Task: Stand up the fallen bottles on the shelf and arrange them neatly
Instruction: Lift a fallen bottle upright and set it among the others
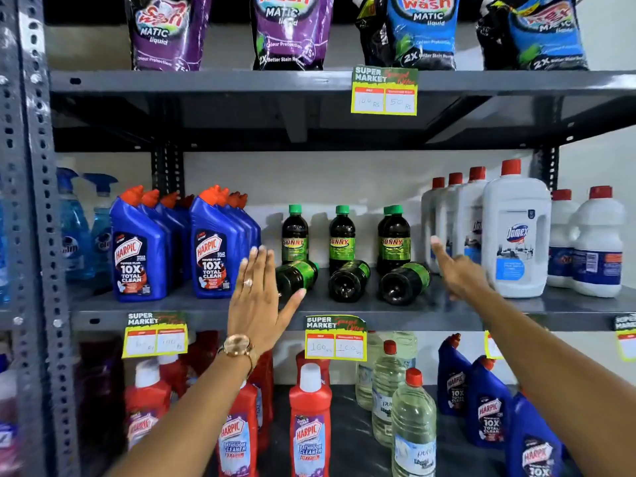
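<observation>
Three dark Sunny bottles lie on their sides on the middle shelf (430, 313), bases toward me: left fallen bottle (299, 275), middle fallen bottle (348, 281), right fallen bottle (403, 283). Behind them stand upright Sunny bottles with green caps (295, 235), (341, 237), (394, 237). My left hand (258, 297) is open, fingers spread, in front of the left fallen bottle, its thumb at the bottle's base. To the right of the right fallen bottle, my right hand (459, 266) reaches in with a finger extended and holds nothing.
Blue Harpic bottles (137, 249) stand left of the Sunny group; white Domex jugs (514, 235) stand right. Spray bottles (74, 228) sit at far left. Detergent pouches (292, 32) fill the top shelf. Red Harpic bottles (309, 421) and clear bottles (413, 428) fill the lower shelf.
</observation>
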### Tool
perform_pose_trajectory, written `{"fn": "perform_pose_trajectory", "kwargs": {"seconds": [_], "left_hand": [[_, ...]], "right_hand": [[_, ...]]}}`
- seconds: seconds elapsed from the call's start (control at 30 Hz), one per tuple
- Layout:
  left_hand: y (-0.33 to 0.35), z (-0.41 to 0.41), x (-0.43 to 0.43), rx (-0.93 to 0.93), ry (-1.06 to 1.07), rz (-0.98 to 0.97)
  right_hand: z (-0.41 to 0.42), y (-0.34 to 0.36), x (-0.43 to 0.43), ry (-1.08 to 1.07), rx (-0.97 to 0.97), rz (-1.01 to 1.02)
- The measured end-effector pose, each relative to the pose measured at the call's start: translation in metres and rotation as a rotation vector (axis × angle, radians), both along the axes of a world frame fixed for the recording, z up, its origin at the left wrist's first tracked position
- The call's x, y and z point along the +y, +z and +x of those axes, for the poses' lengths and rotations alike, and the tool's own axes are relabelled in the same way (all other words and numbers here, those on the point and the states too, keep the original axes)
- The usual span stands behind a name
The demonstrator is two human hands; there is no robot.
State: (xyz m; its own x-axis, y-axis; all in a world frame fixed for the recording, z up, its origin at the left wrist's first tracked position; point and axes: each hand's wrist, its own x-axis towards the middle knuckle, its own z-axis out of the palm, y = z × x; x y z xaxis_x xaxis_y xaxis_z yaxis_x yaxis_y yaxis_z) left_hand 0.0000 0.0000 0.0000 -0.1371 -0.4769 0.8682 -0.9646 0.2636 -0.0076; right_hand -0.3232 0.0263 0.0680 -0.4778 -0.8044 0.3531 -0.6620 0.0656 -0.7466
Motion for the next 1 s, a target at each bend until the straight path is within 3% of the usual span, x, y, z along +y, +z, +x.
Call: {"fn": "perform_pose_trajectory", "kwargs": {"seconds": [0.1, 0.23, 0.33, 0.4, 0.57, 0.7, 0.83, 1.0], "left_hand": [[-0.016, 0.006, -0.008, 0.046, 0.083, 0.067], [-0.023, 0.005, -0.017, 0.114, 0.138, 0.059], [-0.028, 0.001, -0.019, 0.120, 0.228, 0.127], [-0.027, -0.002, -0.019, 0.111, 0.265, 0.188], [-0.020, 0.004, -0.014, 0.091, 0.257, 0.176], [-0.018, 0.014, -0.015, -0.017, 0.205, 0.104], [-0.015, 0.030, -0.022, -0.048, 0.169, 0.031], [-0.018, 0.031, -0.024, -0.020, 0.056, -0.033]], "right_hand": [[0.001, 0.004, -0.010, 0.045, -0.008, 0.216], [0.012, 0.028, -0.020, 0.261, -0.298, 0.458], [0.012, 0.025, -0.035, 0.244, -0.199, 0.531], [0.012, 0.013, -0.044, 0.218, -0.189, 0.492], [0.001, -0.019, -0.053, 0.154, -0.486, 0.115], [0.002, -0.026, -0.038, 0.045, -0.347, -0.124], [0.003, -0.022, -0.026, 0.130, -0.404, -0.306], [0.005, -0.021, -0.040, 0.138, -0.249, -0.299]]}}
